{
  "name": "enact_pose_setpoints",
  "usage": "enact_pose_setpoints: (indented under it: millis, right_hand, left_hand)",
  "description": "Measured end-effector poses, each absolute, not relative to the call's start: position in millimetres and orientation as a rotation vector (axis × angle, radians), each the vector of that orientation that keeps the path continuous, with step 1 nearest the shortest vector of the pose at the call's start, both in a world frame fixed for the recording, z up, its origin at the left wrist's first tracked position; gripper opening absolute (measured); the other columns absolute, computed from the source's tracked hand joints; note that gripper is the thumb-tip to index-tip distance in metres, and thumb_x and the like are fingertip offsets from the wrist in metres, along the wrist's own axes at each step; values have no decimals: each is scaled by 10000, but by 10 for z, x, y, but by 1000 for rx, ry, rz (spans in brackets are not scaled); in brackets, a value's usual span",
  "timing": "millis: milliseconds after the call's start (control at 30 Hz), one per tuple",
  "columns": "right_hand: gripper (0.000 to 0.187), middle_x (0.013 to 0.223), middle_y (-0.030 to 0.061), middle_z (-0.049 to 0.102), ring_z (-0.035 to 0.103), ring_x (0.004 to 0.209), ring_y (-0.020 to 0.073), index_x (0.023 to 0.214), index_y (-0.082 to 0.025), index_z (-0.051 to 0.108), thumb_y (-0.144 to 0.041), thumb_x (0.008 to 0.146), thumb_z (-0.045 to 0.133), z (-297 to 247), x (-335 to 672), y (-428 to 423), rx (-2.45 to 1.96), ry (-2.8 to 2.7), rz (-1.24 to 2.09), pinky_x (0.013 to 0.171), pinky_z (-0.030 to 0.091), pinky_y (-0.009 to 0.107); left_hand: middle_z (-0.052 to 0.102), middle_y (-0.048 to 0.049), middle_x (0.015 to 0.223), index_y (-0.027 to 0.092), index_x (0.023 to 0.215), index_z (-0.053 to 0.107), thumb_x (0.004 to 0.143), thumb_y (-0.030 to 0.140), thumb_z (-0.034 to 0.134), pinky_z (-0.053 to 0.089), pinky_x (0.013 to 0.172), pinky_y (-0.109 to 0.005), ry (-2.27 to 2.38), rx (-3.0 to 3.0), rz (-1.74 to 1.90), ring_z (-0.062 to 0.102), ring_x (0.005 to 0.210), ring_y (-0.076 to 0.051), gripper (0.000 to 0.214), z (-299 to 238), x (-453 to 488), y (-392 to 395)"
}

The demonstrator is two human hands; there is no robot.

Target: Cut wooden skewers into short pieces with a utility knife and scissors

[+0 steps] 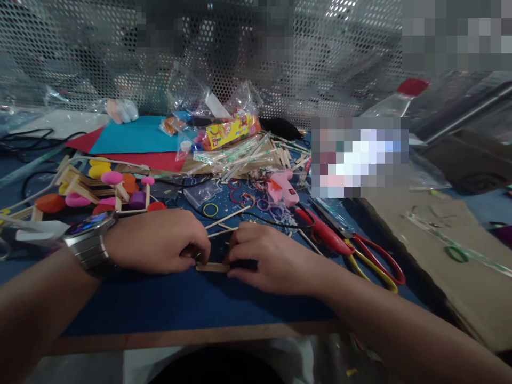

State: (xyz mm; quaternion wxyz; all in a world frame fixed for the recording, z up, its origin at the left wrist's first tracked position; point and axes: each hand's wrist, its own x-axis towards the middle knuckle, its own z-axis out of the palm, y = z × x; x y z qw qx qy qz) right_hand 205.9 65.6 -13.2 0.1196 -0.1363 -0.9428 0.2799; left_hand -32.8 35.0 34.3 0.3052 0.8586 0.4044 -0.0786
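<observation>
A short wooden craft stick (212,268) is low over the blue tabletop between my two hands. My right hand (276,258) pinches its right end between thumb and bent fingers. My left hand (160,241), with a metal-band watch on the wrist, is closed with its fingertips at the stick's left end; the inside of its grip is in shadow. Just beyond my hands lie thin wooden sticks (229,217). To the left of them stands a small construction of craft sticks (80,185) with coloured foam-like lumps on it.
Red-and-yellow-handled scissors (376,261) and a red-handled tool (326,232) lie to the right. Behind are a pink glue gun (283,188), rubber bands, wrapped sticks (244,157), a yellow-labelled bag (230,132) and blue paper (136,137). Cardboard (420,240) covers the right side; a perforated metal screen (240,53) rises behind.
</observation>
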Motion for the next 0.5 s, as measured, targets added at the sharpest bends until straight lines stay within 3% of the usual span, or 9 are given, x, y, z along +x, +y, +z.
enact_pose_setpoints:
  millis: [500]
  right_hand:
    - [46, 808, 43, 680, 590, 806, 176, 877, -162, 774, -140, 886, 736, -111, 2047, 647, -405, -2760, 826, 757, 439, 314]
  left_hand:
    - [719, 47, 806, 267, 817, 761, 807, 60, 667, 405, 703, -245, 1053, 2279, -146, 638, 780, -133, 228, 339, -339, 363]
